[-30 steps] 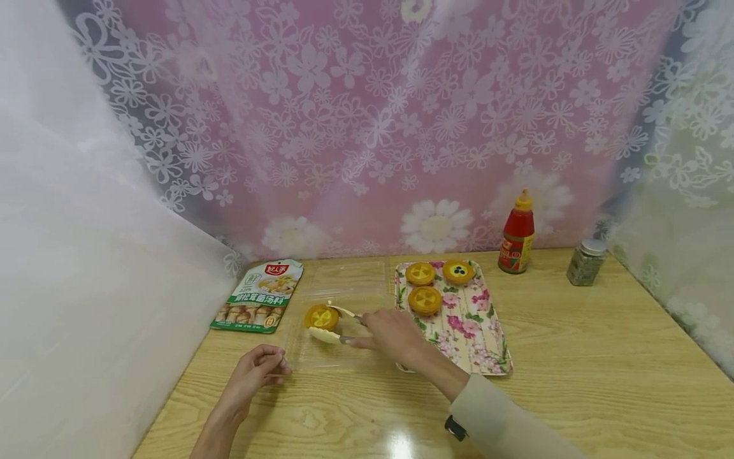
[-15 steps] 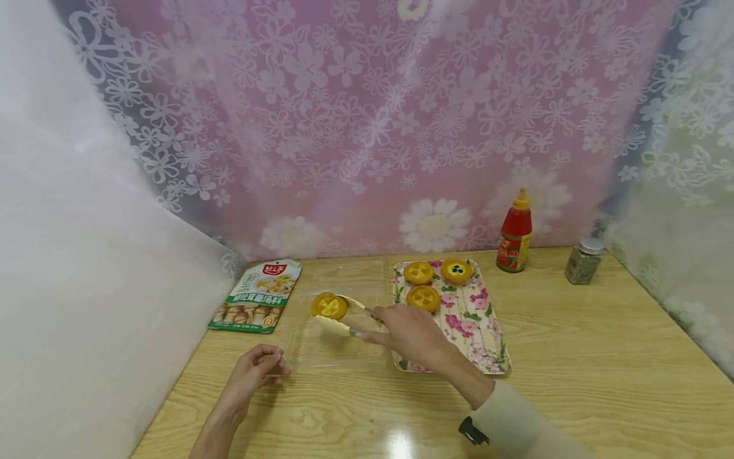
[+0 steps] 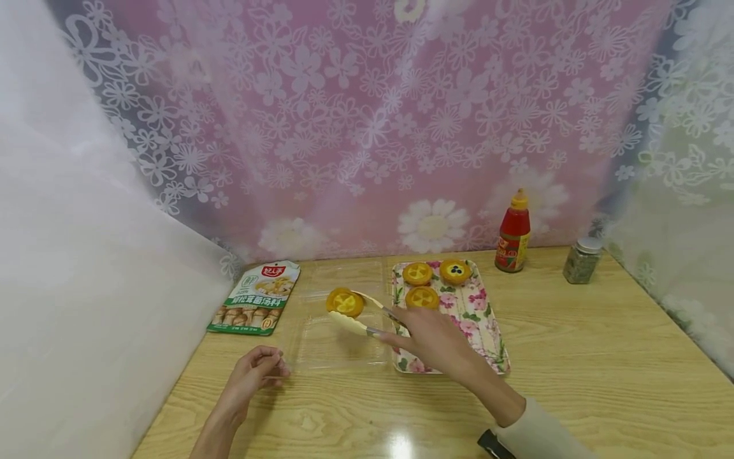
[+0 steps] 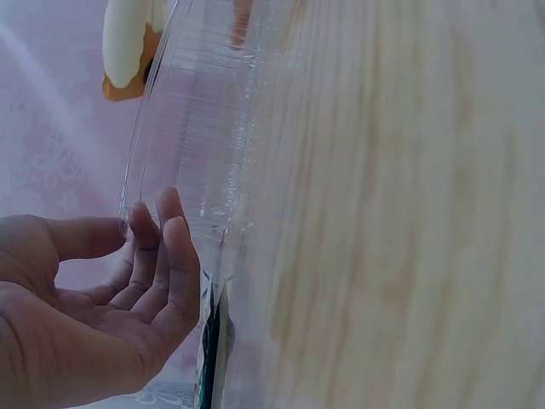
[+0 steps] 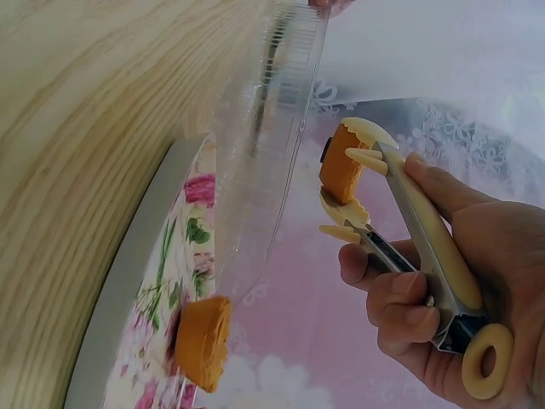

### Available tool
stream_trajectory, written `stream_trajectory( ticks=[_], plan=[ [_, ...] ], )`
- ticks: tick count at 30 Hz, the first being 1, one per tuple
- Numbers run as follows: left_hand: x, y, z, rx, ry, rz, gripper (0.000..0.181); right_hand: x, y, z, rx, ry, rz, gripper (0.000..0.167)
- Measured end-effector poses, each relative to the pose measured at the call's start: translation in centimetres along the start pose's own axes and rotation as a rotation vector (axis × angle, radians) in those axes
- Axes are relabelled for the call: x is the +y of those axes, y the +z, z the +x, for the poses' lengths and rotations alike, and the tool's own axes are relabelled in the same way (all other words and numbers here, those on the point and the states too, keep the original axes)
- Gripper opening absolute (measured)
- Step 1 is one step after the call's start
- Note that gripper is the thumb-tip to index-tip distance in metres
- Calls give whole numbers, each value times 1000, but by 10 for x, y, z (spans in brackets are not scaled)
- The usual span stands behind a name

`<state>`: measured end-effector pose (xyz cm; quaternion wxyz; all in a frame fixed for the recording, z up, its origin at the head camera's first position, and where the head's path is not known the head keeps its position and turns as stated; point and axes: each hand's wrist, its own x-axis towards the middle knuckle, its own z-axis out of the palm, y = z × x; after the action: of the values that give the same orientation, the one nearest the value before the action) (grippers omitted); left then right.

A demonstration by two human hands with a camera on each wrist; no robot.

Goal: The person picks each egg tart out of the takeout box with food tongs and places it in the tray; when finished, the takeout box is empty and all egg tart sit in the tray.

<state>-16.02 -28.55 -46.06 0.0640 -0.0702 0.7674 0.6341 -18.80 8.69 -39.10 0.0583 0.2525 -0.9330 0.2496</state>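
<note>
My right hand [image 3: 438,338] grips a pair of cream-tipped food tongs [image 5: 434,247]. Between the tong tips an egg tart [image 3: 346,303] is held, raised above a clear plastic container [image 3: 321,350] that lies with its lid folded back. My left hand [image 4: 119,298] pinches the container's rim at its near left corner with thumb and fingertip. To the right, a flowered tray [image 3: 478,319] carries several tarts; a plain-topped tart [image 3: 417,273] sits at its back left, and a tart with dark berries [image 3: 455,271] beside it. One more tart [image 3: 422,298] is partly covered by my right hand.
A green and white food pouch [image 3: 255,298] lies left of the container. At the back right stand a red sauce bottle [image 3: 513,239] and a small jar with a pale lid [image 3: 582,261]. Flowered cloth [image 3: 355,127] hangs behind the wooden table [image 3: 579,357].
My right hand has lifted the tart in the tongs off the container's floor and moved it back and right, towards the tray. My left hand has stayed in place.
</note>
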Motion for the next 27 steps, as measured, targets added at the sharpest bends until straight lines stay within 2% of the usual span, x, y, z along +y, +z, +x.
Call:
stream_trajectory(
  ticks=[6,11,17,27],
  plan=[
    [1,0,0,1,-1,-5,34,13,-6,-12,-9,49,-18,45],
    [1,1,0,18,-14,-10,34,25,-14,-21,-19,90,-34,59],
    [1,1,-1,52,-20,-18,34,38,-24,-32,-6,103,-86,61],
    [1,1,0,37,-18,-14,34,66,-45,-52,28,139,-142,62]
  ],
)
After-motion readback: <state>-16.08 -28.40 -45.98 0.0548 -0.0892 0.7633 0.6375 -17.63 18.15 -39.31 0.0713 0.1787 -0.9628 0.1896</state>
